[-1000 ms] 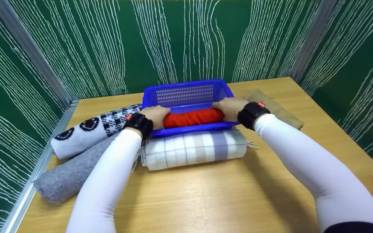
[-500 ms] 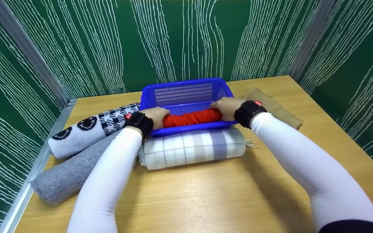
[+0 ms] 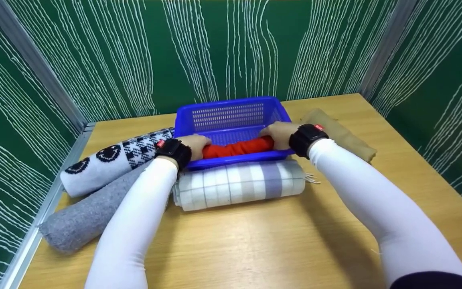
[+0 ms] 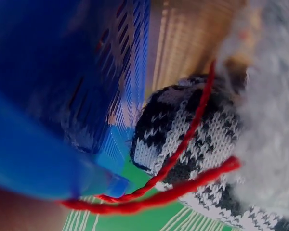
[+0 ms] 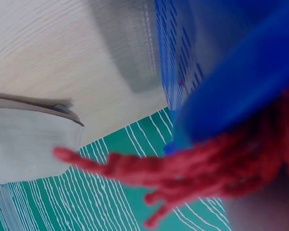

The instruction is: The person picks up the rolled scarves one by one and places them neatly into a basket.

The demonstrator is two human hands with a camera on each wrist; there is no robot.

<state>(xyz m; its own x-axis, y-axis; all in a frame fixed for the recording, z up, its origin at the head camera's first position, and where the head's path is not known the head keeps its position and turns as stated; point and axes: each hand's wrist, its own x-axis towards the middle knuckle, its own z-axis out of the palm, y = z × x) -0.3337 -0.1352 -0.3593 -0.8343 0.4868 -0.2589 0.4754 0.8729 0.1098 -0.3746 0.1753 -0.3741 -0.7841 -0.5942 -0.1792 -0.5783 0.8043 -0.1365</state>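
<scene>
A rolled red scarf (image 3: 239, 147) lies along the near side inside a blue plastic basket (image 3: 231, 162). My left hand (image 3: 195, 145) holds its left end, over the basket's near left corner. At the other end, my right hand (image 3: 281, 134) grips the roll, with the thumb side toward the middle. The fingertips of both hands are hidden inside the basket. Red fringe strands (image 4: 183, 190) hang over the rim in the left wrist view, and a thicker bunch of red fringe (image 5: 149, 171) hangs out in the right wrist view.
A cream checked scarf roll (image 3: 239, 185) lies against the basket's front. To the left are a grey roll (image 3: 82, 218) and a black-and-white patterned knit roll (image 3: 110, 160). A folded tan cloth (image 3: 343, 136) lies right of the basket. Green walls enclose the wooden table (image 3: 255, 249).
My right hand has shifted slightly left, and the red scarf looks a little shorter and more wrinkled between my hands. The basket and the other rolls stay in place.
</scene>
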